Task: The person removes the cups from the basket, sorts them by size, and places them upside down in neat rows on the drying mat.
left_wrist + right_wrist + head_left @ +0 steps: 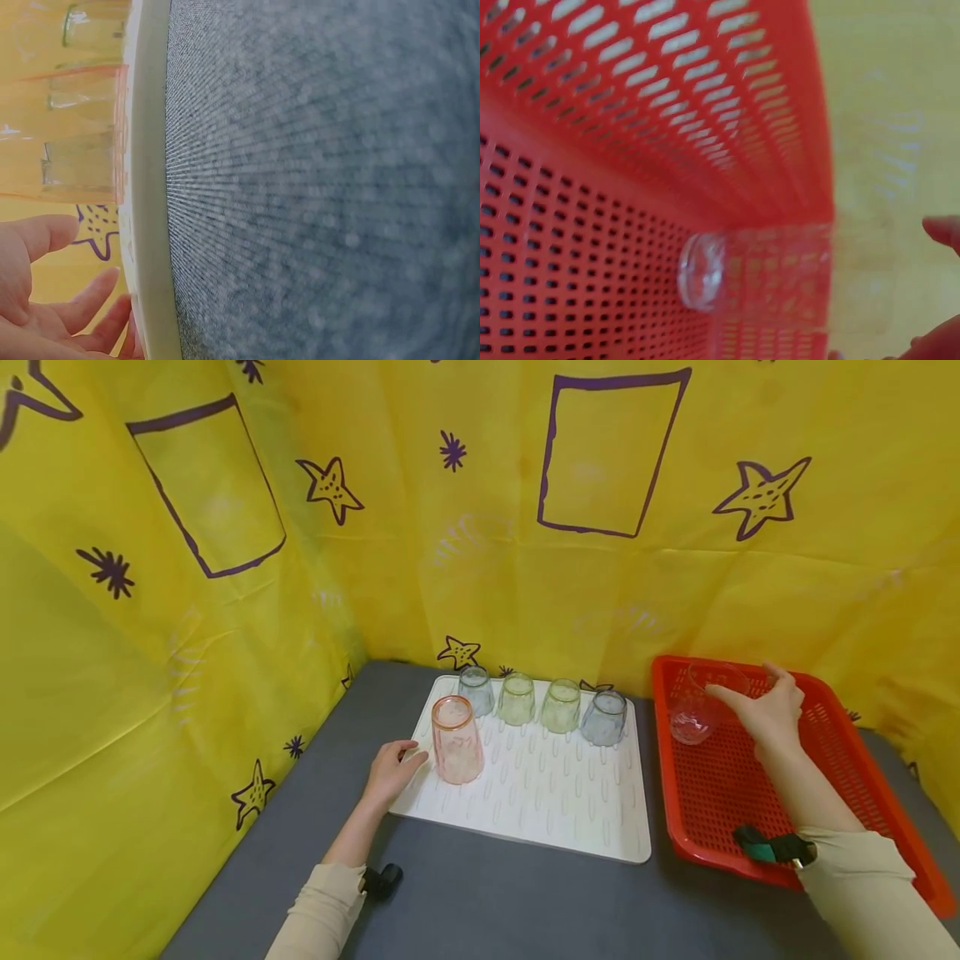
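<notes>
My left hand (392,770) is at the left edge of a white ridged mat (525,810), thumb and fingers spread apart. Just beyond the fingertips, a tall pink glass (459,750) stands on the mat, apart from the hand in the left wrist view. A clear glass (692,724) stands in the back left part of a red perforated basket (671,802), wider at its top. Over the basket, near this glass's rim, my right hand (772,706) has its thumb and fingers apart. In the right wrist view, a gap shows between the fingers and the clear glass (765,277).
Along the mat's back edge stand a bluish glass (476,692), two green glasses (517,699) (561,706) and a grey-blue glass (604,719). Behind the grey table (480,902) hangs a yellow patterned cloth (495,577), which also lines the left side.
</notes>
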### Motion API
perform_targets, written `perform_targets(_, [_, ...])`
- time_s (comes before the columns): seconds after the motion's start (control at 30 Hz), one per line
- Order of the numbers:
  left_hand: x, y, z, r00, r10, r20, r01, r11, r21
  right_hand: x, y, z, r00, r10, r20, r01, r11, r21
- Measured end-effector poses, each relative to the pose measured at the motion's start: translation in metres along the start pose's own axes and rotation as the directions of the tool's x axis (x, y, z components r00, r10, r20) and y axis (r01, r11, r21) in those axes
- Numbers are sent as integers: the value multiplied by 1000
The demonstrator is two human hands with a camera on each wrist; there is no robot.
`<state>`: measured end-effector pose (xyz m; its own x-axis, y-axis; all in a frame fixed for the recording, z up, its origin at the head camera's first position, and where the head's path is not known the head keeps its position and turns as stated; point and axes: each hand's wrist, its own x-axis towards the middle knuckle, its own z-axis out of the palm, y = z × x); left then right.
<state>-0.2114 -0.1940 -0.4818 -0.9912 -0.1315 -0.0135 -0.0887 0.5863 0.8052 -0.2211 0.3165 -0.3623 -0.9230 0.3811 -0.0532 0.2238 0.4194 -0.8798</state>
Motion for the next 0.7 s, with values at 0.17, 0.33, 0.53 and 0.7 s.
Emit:
perform_targets(0.17, [2,1,2,1000,6,-6,-6,1000,-4,11,13,-1,999,11,42,-7,996,-88])
perform_targets(0.33, [3,1,4,1000,10,-16,-11,1000,-3,20,20,2,997,10,80,-2,994,-105])
perform_targets(0.53, [2,1,4,1000,15,-25,-15,1000,-5,27,26,8,998,-14,67,20,996,-91])
perform_targets(0.7, [0,-1,3,1000,7,-30,-7,1000,1,33,31,16,997,-57,45,61,994,-88])
